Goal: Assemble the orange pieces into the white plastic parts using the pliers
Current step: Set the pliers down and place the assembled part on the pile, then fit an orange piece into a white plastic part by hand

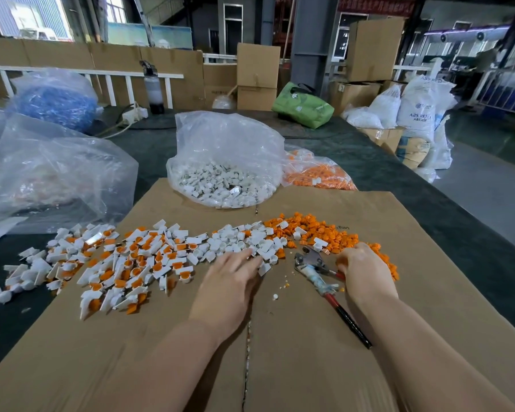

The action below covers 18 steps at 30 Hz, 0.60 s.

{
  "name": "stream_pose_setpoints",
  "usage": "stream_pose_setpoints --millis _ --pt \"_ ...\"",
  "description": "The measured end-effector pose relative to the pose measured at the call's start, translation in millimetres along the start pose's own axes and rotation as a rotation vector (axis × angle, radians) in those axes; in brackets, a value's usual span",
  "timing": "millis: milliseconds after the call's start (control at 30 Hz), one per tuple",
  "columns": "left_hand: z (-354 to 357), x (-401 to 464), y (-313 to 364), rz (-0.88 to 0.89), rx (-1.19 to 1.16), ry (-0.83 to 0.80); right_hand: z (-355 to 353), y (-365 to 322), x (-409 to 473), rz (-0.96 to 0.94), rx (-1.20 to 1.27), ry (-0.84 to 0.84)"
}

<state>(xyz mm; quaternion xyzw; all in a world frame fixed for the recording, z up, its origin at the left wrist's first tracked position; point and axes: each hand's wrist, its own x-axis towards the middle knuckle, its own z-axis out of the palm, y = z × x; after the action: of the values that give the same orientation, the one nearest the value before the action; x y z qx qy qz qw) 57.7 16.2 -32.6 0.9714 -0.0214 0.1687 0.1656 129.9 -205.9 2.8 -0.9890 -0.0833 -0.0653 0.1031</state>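
Two bare hands work over a flattened brown cardboard sheet [309, 337] on the dark surface [399, 179]. Left hand [232, 281]: fingers straight, tips resting on loose white plastic parts [250, 242]. Right hand [360, 272]: fingers curled down into the orange pieces [318, 230]; grasp cannot be judged. The pliers [318, 272], metal head, red-black handles, lie flat between the hands. Finished white-and-orange units [131, 263] spread left of the pliers. Bare cardboard nearer the person.
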Motion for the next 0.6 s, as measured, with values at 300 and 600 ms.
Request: stream_pose_setpoints --millis 300,600 --pt "7 6 9 0.036 -0.16 -0.019 0 -13 -6 0.014 0.158 0.184" --pt "5 2 22 -0.096 -0.248 0.005 19 -69 -41 -0.155 0.581 0.27"
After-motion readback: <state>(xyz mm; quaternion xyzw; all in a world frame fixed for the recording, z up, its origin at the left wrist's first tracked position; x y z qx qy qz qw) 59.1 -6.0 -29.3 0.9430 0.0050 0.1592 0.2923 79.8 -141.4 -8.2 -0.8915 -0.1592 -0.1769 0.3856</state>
